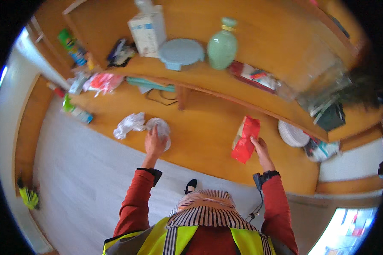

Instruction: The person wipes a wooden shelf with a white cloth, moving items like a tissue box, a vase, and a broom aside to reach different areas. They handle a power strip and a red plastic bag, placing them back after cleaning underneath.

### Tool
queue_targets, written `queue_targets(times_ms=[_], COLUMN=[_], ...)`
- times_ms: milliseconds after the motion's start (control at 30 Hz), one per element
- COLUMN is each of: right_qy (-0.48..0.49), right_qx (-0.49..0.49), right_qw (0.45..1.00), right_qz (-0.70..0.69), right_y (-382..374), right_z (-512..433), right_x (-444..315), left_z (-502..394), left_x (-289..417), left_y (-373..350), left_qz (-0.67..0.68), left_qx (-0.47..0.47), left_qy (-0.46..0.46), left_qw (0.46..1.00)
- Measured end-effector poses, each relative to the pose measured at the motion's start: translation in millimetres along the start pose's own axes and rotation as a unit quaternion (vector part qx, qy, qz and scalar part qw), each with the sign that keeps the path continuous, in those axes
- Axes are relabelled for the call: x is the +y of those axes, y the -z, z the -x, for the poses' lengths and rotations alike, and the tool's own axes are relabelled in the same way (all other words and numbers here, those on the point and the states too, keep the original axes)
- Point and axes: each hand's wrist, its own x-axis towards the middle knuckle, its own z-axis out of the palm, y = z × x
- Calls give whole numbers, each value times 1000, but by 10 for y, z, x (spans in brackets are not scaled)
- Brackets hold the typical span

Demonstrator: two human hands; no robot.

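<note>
My left hand (155, 144) rests on a round, whitish bundle (161, 126) on the wooden counter (198, 134); whether its fingers grip it I cannot tell. Beside that bundle, on its left, lies a crumpled white plastic bag or cloth (130, 125). In my right hand (261, 151) is a red packet (247, 140), pinched at its right edge between thumb and fingers. A pale patch shows on the packet's left side.
A spray bottle (78, 111) lies near the counter's left front edge. On the raised shelf stand a white carton (147, 35), a blue lidded container (181, 52) and a green vase-like bottle (222, 47). A white woven basket (293, 133) sits at the right, under the shelf edge.
</note>
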Motion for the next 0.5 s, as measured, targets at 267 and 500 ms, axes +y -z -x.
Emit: queue_targets(times_ms=[267,500], right_qy=[54,203], right_qx=[175,-25], right_qw=[983,978], right_qz=[29,-44], right_y=[75,-26], right_z=[311,1146], right_x=[299,-422], left_z=[-158,391], left_x=[120,1809], left_y=[15,626], left_qz=[3,304], left_qx=[9,-137], left_qy=[-88,-221], left_qw=[996,917])
